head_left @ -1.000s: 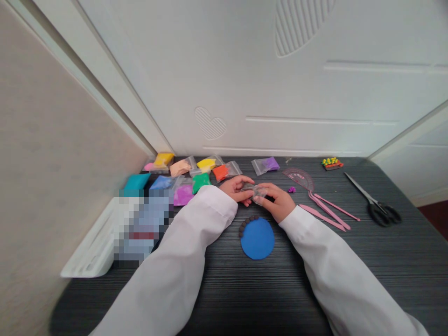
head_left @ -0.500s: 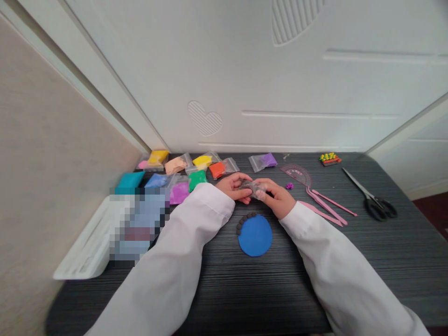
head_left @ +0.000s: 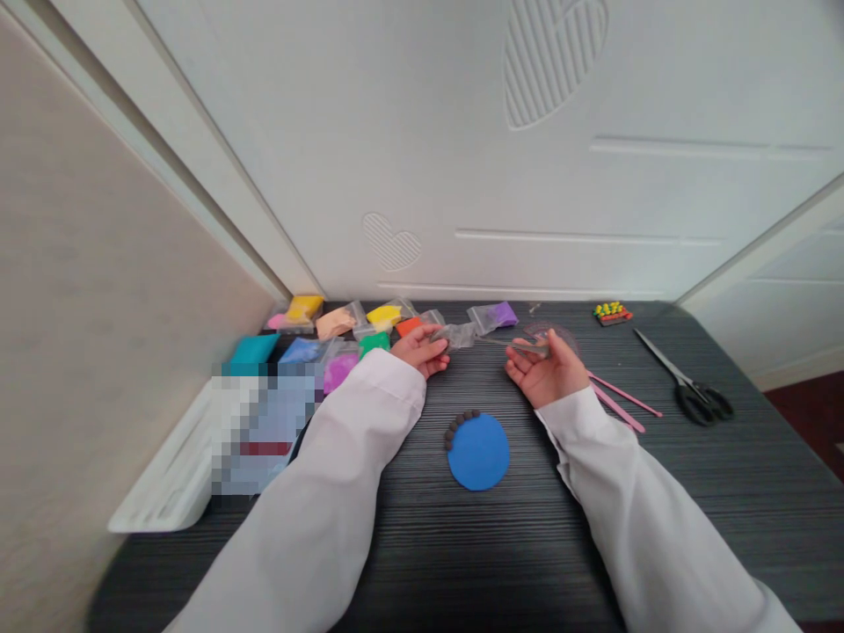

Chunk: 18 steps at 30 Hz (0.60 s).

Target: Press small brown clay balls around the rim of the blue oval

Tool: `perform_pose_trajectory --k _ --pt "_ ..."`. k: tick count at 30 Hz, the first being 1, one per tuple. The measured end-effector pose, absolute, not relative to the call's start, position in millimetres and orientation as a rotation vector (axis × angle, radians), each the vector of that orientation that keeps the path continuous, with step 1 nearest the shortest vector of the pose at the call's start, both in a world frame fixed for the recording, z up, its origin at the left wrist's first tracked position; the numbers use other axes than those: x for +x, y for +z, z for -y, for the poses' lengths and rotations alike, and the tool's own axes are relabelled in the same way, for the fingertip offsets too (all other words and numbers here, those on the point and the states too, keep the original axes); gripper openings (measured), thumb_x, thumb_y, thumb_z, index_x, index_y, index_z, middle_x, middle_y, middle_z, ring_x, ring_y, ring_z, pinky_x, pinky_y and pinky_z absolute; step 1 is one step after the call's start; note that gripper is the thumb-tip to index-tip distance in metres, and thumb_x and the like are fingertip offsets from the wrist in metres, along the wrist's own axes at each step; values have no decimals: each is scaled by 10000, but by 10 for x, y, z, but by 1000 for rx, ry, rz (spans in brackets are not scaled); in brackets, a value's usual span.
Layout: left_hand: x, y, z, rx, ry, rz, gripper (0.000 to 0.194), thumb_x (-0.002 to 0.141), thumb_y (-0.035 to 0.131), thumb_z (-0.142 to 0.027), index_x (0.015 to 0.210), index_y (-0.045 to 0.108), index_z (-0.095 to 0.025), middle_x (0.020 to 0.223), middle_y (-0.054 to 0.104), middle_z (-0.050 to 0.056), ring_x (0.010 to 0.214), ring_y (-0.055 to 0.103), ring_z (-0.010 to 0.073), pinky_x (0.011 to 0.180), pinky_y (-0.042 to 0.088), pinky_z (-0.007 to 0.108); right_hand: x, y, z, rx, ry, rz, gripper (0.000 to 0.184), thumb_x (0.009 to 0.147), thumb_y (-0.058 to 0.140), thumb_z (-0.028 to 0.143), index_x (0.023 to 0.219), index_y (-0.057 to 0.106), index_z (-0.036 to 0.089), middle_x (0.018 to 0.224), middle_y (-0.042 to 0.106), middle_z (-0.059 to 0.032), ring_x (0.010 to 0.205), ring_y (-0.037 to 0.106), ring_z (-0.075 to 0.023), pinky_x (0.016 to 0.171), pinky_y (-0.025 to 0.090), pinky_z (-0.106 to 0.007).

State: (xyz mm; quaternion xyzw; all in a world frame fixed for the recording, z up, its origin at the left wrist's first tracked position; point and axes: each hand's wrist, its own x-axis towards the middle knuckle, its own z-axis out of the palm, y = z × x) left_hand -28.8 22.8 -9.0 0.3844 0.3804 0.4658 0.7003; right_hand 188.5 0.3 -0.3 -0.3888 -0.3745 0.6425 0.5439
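My left hand (head_left: 422,349) pinches a small crumpled clear plastic bag (head_left: 460,335), which looks greyish. From the bag's side a thin grey-brown strand, seemingly soft clay (head_left: 520,346), stretches across to my right hand (head_left: 549,369). The thumb and fingers of that hand close on the strand's thicker end, its palm turned partly up. Below both hands a flat blue clay disc (head_left: 479,452) lies on the table. Several small dark balls (head_left: 454,426) line its upper left edge.
Bags of coloured clay, a green one (head_left: 375,343) among them, lie at the back left beside a white tray (head_left: 164,475). To the right are pink tools (head_left: 623,409), a partly covered protractor (head_left: 567,338), black-handled scissors (head_left: 700,400) and a small colourful clay piece (head_left: 612,313). A white panel (head_left: 296,132) rises behind.
My hands have moved apart. The right hand has drawn the strand rightward out from the bag and turned its palm up. The left hand keeps the bag.
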Motion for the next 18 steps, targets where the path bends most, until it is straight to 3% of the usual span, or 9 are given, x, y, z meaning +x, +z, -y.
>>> perform_pose_trajectory --k 3,7,11,18 --pt "-262 -107 -220 869 1044 -851 390 561 709 -197 875 479 -185 632 567 -60 494 556 63 473 447 194 1830 -45 6 -947 1529 866 221 730 486 426 681 488 211 698 641 -5 618 618 -144 567 482 -280" --pt "-223 -117 -205 919 1034 -860 432 527 727 -213 883 486 -177 641 576 -56 478 549 70 465 438 211 1742 -89 34 -977 1523 946 216 655 599 359 710 456 208 587 590 38 389 495 -78 371 357 -197" --pt "-212 -121 -200 981 1011 -876 437 531 721 -243 894 487 -174 660 585 -50 479 551 70 462 432 208 1685 -108 53 -990 1483 1088 249 654 595 354 849 522 217 594 541 53 343 378 -34 344 281 -186" --pt "-195 -124 -172 1130 953 -882 436 546 706 -262 906 485 -156 644 594 -43 490 555 70 480 442 200 1636 -139 77 -1095 1287 1290 261 656 586 350 874 585 205 521 400 71 381 318 -40 359 252 -199"
